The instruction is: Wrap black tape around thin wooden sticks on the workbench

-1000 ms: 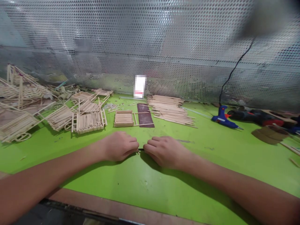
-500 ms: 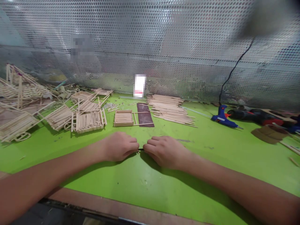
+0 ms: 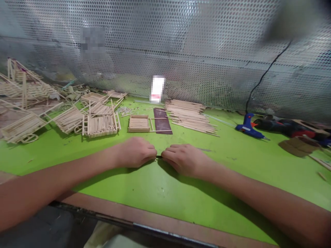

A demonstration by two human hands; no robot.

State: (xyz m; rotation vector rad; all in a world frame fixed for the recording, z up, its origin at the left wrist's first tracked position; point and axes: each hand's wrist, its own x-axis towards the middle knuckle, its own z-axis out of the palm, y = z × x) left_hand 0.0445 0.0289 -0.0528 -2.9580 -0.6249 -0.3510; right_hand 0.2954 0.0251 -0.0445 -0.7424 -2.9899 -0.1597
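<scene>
Both of my hands are closed, knuckles up, close together over the middle of the green table [image 3: 160, 196]. Across the small gap between them runs a thin dark strip [image 3: 159, 157]. My right hand [image 3: 184, 160] pinches one end of it; the other end reaches the fingertips of my left hand [image 3: 137, 152]. A tiny pale bit [image 3: 155, 159] shows under the left fingertips, too small to name. Whatever lies inside the left fingers is hidden. Just beyond the hands sits a small slatted stick frame [image 3: 139, 124] with two long rails, which lie over a dark brown sheet [image 3: 162, 127].
Several small stick-built carts [image 3: 102, 124] crowd the left. Behind my right hand lies a pile of thin wooden sticks [image 3: 191, 115]. A blue glue gun [image 3: 248, 126] and a brown tape roll [image 3: 297, 146] are at the right. A perforated metal panel [image 3: 181, 51] closes off the back.
The view has tilted down slightly, so everything sits a little higher in the picture. My hands keep the same closed pose around the dark strip.
</scene>
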